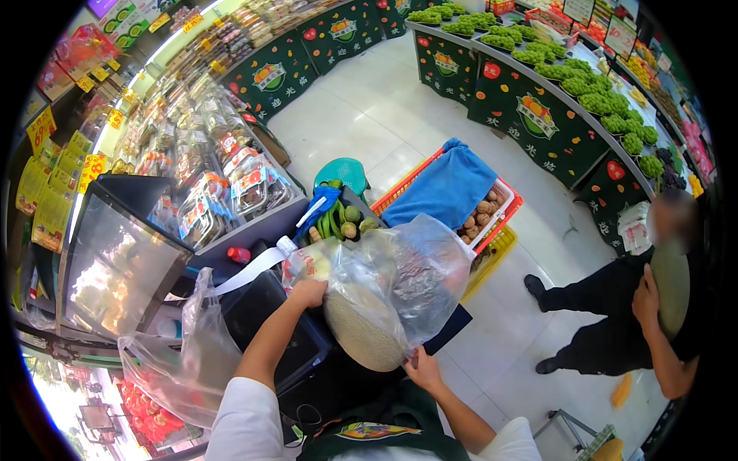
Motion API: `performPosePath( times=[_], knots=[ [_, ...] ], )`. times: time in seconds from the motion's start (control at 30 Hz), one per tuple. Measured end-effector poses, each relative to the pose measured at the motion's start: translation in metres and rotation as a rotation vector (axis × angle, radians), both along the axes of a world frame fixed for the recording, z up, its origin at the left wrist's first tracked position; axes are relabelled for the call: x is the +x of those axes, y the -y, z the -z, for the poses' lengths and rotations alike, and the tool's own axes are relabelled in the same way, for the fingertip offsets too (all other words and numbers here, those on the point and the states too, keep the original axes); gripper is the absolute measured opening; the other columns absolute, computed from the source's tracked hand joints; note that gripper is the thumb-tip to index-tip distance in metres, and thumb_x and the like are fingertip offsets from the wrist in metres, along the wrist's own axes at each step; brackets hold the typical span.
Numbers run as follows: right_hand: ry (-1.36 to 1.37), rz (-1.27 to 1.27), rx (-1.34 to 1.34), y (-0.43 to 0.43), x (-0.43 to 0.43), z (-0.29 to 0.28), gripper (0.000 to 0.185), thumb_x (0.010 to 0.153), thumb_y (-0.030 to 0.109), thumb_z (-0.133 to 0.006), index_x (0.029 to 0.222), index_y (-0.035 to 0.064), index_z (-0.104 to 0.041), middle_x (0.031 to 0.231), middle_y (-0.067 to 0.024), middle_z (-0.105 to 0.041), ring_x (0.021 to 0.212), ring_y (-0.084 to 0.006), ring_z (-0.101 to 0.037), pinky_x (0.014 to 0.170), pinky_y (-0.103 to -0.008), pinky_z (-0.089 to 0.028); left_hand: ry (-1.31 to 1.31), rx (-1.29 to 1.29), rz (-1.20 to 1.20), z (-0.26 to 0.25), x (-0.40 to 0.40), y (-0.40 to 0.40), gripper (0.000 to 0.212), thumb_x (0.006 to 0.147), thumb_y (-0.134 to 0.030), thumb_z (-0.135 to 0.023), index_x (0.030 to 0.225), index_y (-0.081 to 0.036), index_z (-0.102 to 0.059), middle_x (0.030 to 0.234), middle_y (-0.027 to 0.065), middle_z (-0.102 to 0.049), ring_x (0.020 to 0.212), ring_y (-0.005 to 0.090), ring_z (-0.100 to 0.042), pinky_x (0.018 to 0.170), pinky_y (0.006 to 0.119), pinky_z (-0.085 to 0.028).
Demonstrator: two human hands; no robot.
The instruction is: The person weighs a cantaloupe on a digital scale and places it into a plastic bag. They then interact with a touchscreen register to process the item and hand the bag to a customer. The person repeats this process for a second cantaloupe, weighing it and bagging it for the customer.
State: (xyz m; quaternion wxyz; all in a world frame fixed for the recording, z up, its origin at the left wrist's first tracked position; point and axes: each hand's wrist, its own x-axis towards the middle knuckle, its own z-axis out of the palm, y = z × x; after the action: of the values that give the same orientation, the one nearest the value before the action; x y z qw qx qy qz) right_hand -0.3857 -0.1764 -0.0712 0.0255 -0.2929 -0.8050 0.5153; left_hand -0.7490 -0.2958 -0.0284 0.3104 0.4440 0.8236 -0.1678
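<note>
A large netted melon (364, 328) lies in front of me, its far end under a clear plastic bag (429, 276). My left hand (311, 293) grips the plastic on the melon's left side, where red print shows. My right hand (424, 369) pinches the bag's edge close to the melon's near right end. Left of my left arm, another clear plastic bag (199, 351) stands partly open by a black screen or tray (271, 322). A strip of white paper (253, 271) runs beside it. Beyond the melon are green bananas (330, 222) and round green fruits (350, 214).
A red crate of walnuts (483, 213), partly under a blue cloth (441, 184), stands beyond the bag. A teal stool (341, 176) is behind the fruit. Packaged foods (202, 161) fill the left shelf. At right, a person (611, 322) holds a long melon (673, 291). Green grapes (599, 98) line the far counter.
</note>
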Motion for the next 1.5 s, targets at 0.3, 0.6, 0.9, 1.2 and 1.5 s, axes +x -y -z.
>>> performPosePath(
  times=[0.3,0.6,0.9,1.2,1.5],
  knots=[
    [-0.305,-0.365,-0.045,0.089,0.014,-0.013,0.013,0.078,0.010,-0.056,0.089,0.0039,-0.057,0.082,-0.0126,-0.062,0.077,-0.0297,-0.061,0.067,-0.0375,-0.048,0.069,-0.108,0.126,-0.025,0.002,-0.003,0.025,0.066,-0.012,-0.053,0.087,-0.003,-0.064,0.093,0.0178,-0.063,0.085,0.0330,-0.061,0.069,0.041,-0.049],
    [-0.274,-0.395,0.025,0.137,-0.013,-0.023,0.014,0.080,0.011,-0.052,0.088,0.0038,-0.060,0.084,-0.0149,-0.061,0.082,-0.0323,-0.058,0.073,-0.0388,-0.046,-0.113,0.278,0.268,-0.081,0.090,0.016,0.015,0.067,-0.015,-0.054,0.066,-0.004,-0.065,0.071,0.0178,-0.063,0.067,0.0333,-0.062,0.058,0.042,-0.049],
    [-0.123,-0.546,-0.141,0.124,0.062,-0.072,0.018,0.079,0.019,-0.053,0.086,0.0025,-0.058,0.077,-0.0164,-0.061,0.071,-0.0340,-0.059,0.063,-0.0395,-0.047,0.122,0.929,-0.531,-0.035,0.150,0.055,0.033,0.079,-0.025,-0.051,0.075,0.006,-0.061,0.071,0.0258,-0.059,0.071,0.0414,-0.058,0.064,0.048,-0.045],
    [-0.148,-0.158,0.305,0.134,0.023,-0.130,0.016,0.077,0.011,-0.057,0.091,0.0020,-0.056,0.088,-0.0159,-0.059,0.084,-0.0339,-0.056,0.072,-0.0394,-0.045,0.266,1.101,-0.884,-0.014,0.061,0.074,0.022,0.072,-0.006,-0.044,0.081,0.005,-0.061,0.068,0.0145,-0.060,0.059,0.0226,-0.057,0.053,0.035,-0.043],
    [-0.481,0.025,0.537,0.120,-0.157,-0.069,0.033,0.067,-0.008,-0.050,0.099,-0.0033,-0.050,0.106,-0.0215,-0.049,0.103,-0.0370,-0.045,0.090,-0.0405,-0.037,0.563,1.056,-0.925,-0.036,0.080,0.074,0.019,0.074,-0.007,-0.044,0.075,0.000,-0.062,0.065,0.0059,-0.059,0.053,0.0112,-0.050,0.048,0.026,-0.039]
  ],
)
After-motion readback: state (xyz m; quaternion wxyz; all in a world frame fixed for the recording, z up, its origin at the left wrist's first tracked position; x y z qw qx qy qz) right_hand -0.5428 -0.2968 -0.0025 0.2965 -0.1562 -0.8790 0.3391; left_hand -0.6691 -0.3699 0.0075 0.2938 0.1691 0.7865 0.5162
